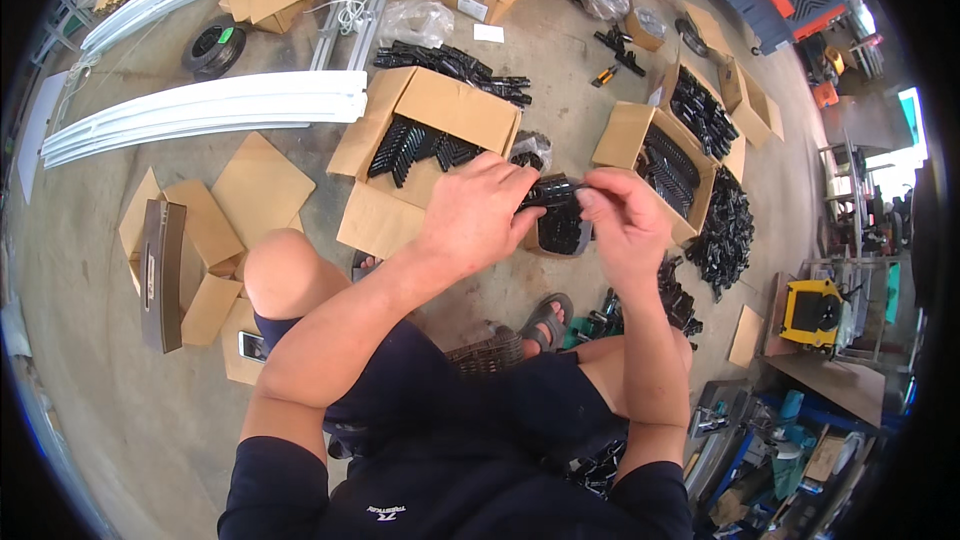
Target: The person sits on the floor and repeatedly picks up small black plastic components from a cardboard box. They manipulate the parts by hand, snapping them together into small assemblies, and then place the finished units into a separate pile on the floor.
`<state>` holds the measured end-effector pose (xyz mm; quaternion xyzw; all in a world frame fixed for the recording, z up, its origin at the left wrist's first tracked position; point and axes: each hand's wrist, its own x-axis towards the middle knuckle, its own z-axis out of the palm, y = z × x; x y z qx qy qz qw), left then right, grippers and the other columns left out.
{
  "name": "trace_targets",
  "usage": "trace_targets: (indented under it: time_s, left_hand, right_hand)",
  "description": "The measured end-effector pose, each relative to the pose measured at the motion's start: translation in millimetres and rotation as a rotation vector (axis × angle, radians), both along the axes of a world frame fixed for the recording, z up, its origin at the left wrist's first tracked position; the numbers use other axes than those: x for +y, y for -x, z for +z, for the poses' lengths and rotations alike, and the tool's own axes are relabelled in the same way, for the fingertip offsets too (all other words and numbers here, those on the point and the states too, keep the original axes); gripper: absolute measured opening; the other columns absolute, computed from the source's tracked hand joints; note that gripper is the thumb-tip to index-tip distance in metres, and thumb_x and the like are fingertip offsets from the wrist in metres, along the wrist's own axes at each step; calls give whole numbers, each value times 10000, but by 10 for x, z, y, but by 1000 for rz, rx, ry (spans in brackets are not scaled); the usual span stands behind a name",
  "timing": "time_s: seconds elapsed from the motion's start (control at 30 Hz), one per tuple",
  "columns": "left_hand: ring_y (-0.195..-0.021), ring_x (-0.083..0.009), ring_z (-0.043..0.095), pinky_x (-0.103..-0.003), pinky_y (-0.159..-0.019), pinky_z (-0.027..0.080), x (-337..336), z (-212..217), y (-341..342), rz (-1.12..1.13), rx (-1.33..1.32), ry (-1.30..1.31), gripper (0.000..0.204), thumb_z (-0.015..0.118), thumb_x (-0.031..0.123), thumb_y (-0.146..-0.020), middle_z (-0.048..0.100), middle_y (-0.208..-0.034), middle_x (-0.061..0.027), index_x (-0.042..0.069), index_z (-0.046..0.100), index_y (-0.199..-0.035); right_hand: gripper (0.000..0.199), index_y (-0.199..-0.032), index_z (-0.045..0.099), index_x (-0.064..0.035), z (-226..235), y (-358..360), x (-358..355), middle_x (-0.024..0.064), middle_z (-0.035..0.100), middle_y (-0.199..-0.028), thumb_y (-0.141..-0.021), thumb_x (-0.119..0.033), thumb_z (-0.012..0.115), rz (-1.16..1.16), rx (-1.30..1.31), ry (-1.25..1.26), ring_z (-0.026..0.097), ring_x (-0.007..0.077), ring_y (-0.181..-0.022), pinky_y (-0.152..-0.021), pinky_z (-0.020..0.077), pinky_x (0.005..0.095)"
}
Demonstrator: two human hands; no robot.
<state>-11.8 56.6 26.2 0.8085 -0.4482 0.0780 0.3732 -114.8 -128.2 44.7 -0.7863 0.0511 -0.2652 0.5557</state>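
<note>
My left hand [472, 205] is wrapped around a short black plastic part [550, 192], held up in front of me. The fingers of my right hand [632, 222] are pinched at the part's right end; whether they grip a separate small piece is too small to tell. Below the hands stands a small container [558, 252] of black pieces. Beyond my left hand, an open cardboard box [455, 102] holds rows of black parts [408, 148]. Another open cardboard box [622, 135], also with stacked black parts, lies to the right of my right hand.
Loose black parts lie in piles behind the left box [450, 68] and at right [722, 235]. White metal profiles [210, 115] stretch across the left. Also around are an opened carton [215, 215], a phone [252, 346], a yellow machine [812, 314] and a yellow-handled tool [604, 77].
</note>
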Motion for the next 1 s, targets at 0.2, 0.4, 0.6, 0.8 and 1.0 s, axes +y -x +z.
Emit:
trace_targets:
  time_s: [0.2,0.4,0.6,0.8,1.0]
  left_hand:
    - [-936,-259,693,-359,-757,578,29,-35,54,13,-68,-31,396,856,167,-728,725,-938,-66,38,711,-1073]
    - [-914,-261,689,-361,-743,575,-37,-96,77,16,-64,-25,401,855,118,-689,721,-923,-74,37,708,-1054]
    - [-904,-260,690,-355,-739,575,-86,-110,69,13,-65,2,401,839,90,-670,725,-920,-73,39,714,-1048]
    - [-902,-250,691,-347,-725,577,-88,-144,61,-1,-42,-40,391,833,92,-676,729,-916,-66,43,719,-1046]
    - [-904,-248,692,-347,-727,578,-80,-161,40,18,-39,-51,378,832,103,-685,730,-914,-62,53,723,-1043]
  right_hand:
    - [231,-1026,736,-36,-214,-49,130,129,716,-956,-811,13,806,13,-221,517,681,277,-800,-710,566,338]
    - [312,-1039,712,-26,-280,-110,78,117,683,-971,-745,36,797,67,-286,727,663,296,-795,-674,555,365]
    - [383,-1061,692,-3,-335,-122,61,117,658,-1004,-683,47,725,121,-294,823,648,298,-808,-686,553,375]
    - [349,-1030,695,10,-312,-139,80,110,634,-972,-683,49,701,110,-231,824,624,304,-798,-668,541,379]
    - [346,-1038,706,-5,-244,-163,131,106,618,-945,-694,32,719,110,-139,849,621,302,-797,-672,540,380]
